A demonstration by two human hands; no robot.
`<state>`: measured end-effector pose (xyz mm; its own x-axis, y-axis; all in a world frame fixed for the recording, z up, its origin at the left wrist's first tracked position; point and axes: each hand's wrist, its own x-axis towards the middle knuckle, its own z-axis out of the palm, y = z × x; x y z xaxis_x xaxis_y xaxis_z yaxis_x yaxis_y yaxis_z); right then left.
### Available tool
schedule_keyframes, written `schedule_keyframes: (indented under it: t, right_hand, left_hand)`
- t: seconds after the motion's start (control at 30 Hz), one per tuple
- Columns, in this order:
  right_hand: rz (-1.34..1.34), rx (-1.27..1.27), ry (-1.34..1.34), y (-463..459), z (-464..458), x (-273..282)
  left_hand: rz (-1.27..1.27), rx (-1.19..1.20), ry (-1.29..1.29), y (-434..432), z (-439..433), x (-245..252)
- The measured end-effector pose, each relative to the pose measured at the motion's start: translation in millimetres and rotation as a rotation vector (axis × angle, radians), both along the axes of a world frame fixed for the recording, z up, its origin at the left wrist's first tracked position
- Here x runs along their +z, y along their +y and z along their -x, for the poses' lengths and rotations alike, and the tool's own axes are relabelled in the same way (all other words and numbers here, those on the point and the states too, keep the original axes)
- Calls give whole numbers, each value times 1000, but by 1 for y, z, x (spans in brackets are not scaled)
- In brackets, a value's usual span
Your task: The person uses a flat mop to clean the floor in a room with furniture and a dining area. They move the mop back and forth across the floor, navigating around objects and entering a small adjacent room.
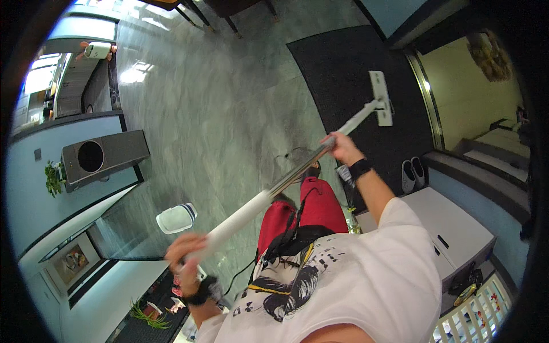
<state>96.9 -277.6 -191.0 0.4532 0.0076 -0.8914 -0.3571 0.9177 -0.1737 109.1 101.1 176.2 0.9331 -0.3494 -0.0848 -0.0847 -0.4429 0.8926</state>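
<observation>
A flat mop (236, 218) with a white and metal pole runs slantwise across my body, its white rectangular head (381, 98) over the dark mat. My left hand (186, 257), somewhat blurred, grips the thick white upper end of the pole. Further down, my right hand (343, 148) holds the pole near the place where metal meets the lower white section. Whether the mop head touches the mat or hangs just above it, I cannot tell. Both wrists wear black bands.
Grey glossy tiles (214, 107) meet a dark floor mat (351, 55) by a doorway. A white bin (176, 218) stands left of my legs. Grey slip-on shoes (412, 175) sit beside a white cabinet (446, 223). Chair legs (231, 25) show at the top; a dark grey appliance (107, 158) is at left.
</observation>
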Motion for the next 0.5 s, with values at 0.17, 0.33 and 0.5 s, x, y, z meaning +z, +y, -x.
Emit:
schedule_keyframes:
  t: [0.17,0.33,0.5]
  right_hand:
    - [25,-274,213,-59,13,-58]
    - [319,-10,227,-14,5,-79]
    - [310,389,177,127,5,-68]
  left_hand:
    - [544,-386,137,-50,-30,-82]
    - [823,-246,179,-26,-13,-85]
    - [802,-23,-8,107,34,-44]
